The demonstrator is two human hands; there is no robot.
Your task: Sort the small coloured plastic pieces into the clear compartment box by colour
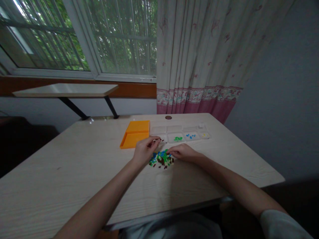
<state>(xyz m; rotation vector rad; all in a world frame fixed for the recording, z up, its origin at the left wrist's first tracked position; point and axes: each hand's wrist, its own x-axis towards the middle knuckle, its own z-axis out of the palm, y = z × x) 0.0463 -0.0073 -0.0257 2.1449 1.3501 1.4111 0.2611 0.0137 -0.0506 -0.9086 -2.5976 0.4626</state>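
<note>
Left hand (144, 149), fingers pinched narrow, is at the brown pieces (160, 140) in a clear tray (174, 128), while the right hand (183, 152), fingers curled together, sits at the edge of a colorful pile (161, 159) between them. Whether either grips a piece is unclear. Just beyond the left hand lies an orange box (137, 126); past both, a curtain (191, 59) hangs.

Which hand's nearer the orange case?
Left: the left hand is by the near right corner of the orange case; the right hand is farther right, at the mixed pile.
</note>
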